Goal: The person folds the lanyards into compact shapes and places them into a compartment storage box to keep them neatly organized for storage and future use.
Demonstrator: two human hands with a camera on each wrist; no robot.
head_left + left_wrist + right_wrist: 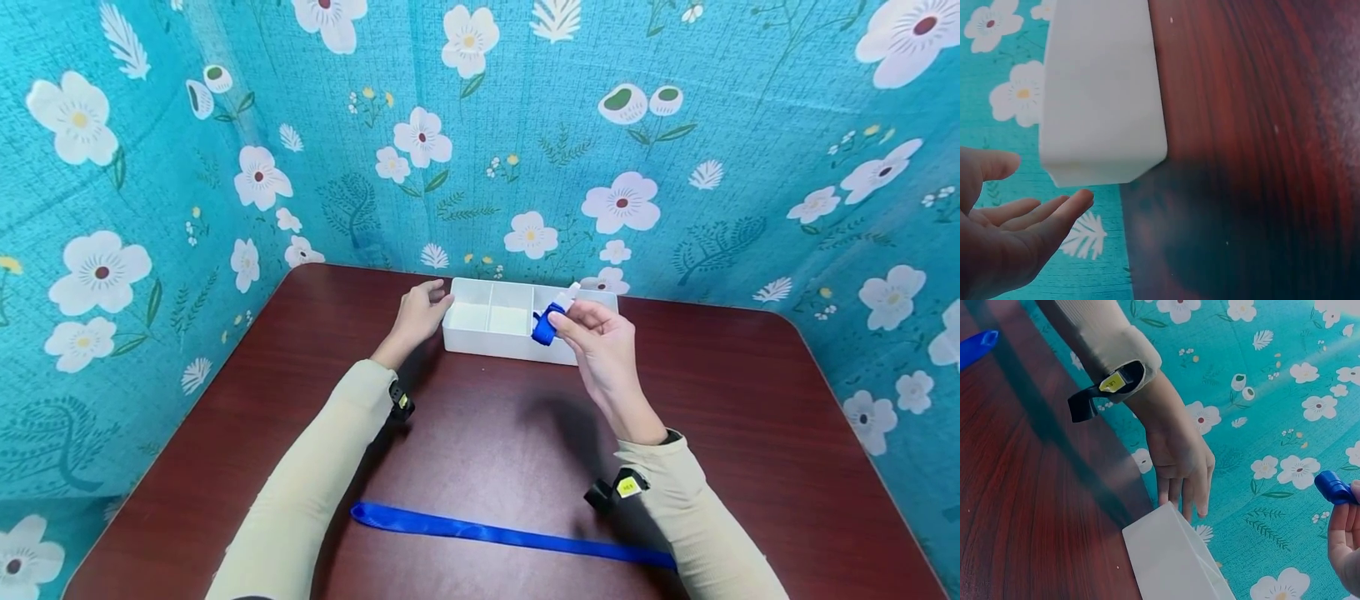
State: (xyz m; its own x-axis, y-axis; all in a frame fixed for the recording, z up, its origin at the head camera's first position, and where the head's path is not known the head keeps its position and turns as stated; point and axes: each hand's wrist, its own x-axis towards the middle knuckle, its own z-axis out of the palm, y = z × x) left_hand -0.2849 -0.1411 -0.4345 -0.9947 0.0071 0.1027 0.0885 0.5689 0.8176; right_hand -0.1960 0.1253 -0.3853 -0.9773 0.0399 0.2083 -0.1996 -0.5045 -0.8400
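Observation:
My right hand (pixel 603 337) pinches a small folded bundle of blue strap (pixel 547 327) between thumb and fingers. A white plastic-looking piece (pixel 567 295) sticks out of the top of it. In the right wrist view the blue bundle (pixel 1333 487) shows at the right edge, above the curled fingers. Both are raised over the right part of a long white divided box (pixel 495 342). At the box's left end is my left hand (pixel 422 310), its fingers extended. The left wrist view shows the thumb and fingers (pixel 1079 203) spread apart beside the end wall, holding nothing.
A long flat blue strap (pixel 480 532) lies across the near part of the dark red-brown table (pixel 465 442), its right end passing behind the right sleeve. A teal flowered cloth (pixel 480 150) hangs behind the table and along its sides. Each wrist wears a black camera mount (pixel 618 490).

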